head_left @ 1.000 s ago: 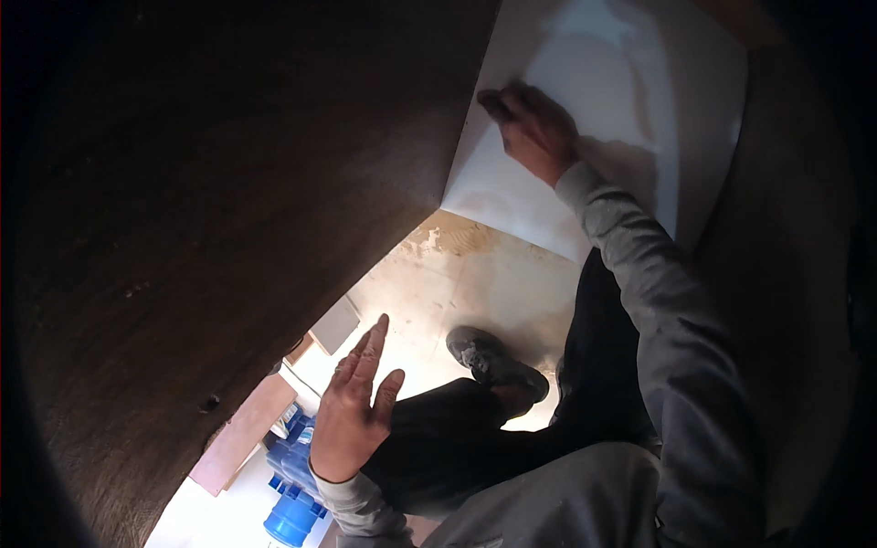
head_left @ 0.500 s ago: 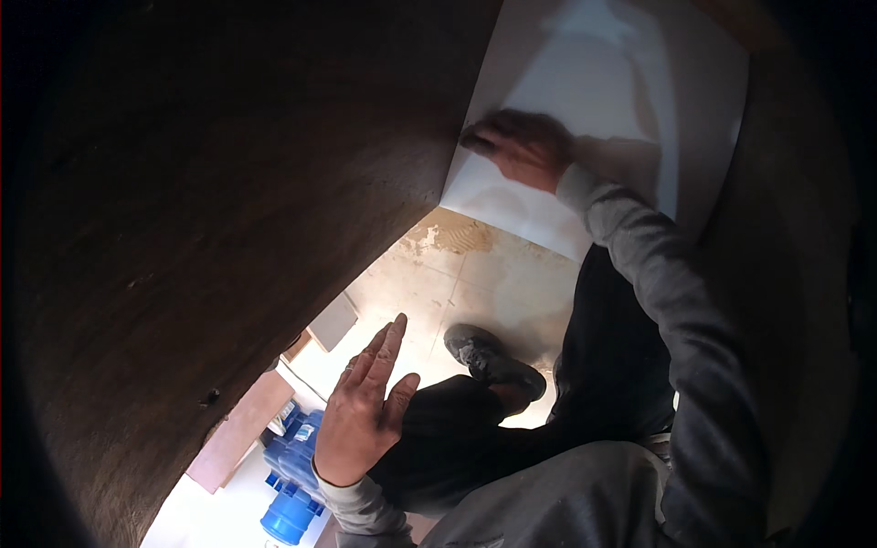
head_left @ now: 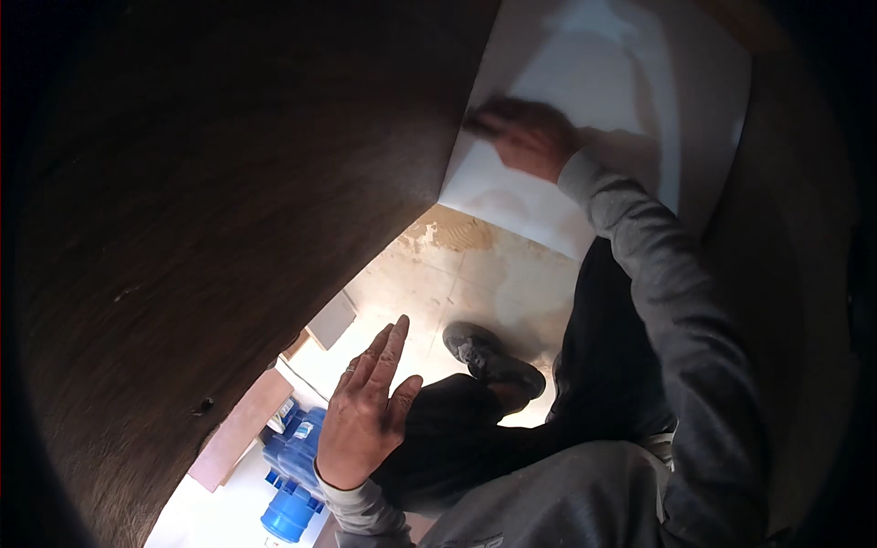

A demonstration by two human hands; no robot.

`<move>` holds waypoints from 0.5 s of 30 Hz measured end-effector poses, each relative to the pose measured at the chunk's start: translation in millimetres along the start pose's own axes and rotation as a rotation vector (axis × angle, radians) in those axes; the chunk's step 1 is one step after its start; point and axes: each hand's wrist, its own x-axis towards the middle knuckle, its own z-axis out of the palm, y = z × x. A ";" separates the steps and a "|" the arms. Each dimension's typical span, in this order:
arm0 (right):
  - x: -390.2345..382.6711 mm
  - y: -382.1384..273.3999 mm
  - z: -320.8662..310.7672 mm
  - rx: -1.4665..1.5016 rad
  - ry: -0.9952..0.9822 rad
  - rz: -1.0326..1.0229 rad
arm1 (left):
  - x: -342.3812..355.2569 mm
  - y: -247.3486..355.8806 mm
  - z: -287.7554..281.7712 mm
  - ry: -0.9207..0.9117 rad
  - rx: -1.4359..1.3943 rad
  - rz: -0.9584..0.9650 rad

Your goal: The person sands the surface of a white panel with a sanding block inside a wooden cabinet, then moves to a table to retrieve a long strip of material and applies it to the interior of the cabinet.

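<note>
The biggest thing is the dark brown board on the left, rough and streaky like old wood. Next comes the white panel at the top, flat, smooth and a bit shiny, with soft bright and dim shapes on it. One side of it meets the brown board in a straight line, and the work in hand seems to be at that line. The pale floor shows below, with thin lines across it. A long grey sleeve, wrinkly and soft, leads up to the right hand, which is over the panel with its fingers bent toward the line. The hand is blurry, so I cannot tell if it pinches something or touches the panel. I think a good next move calls for a light, steady touch along that side. The left hand is down low, well apart from the panel, with its long fingers close together, its thumb sticking out, and nothing seen in it. Beside it are shiny, round blue plastic bottles and a flat pink board. A dark, scuffed shoe is on the floor. Smallest is a little dark hole in the brown board.
</note>
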 end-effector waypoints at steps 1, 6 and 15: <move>-6.8 -13.3 19.4 0.028 0.064 -0.156 | -2.6 -1.5 0.8 0.002 -0.001 -0.024; -9.0 -5.8 16.6 0.086 -0.192 -0.176 | -4.8 3.6 -2.3 0.015 0.011 -0.016; 10.1 -11.2 -15.9 0.027 0.044 0.047 | 4.4 -0.6 -5.3 -0.007 0.014 -0.012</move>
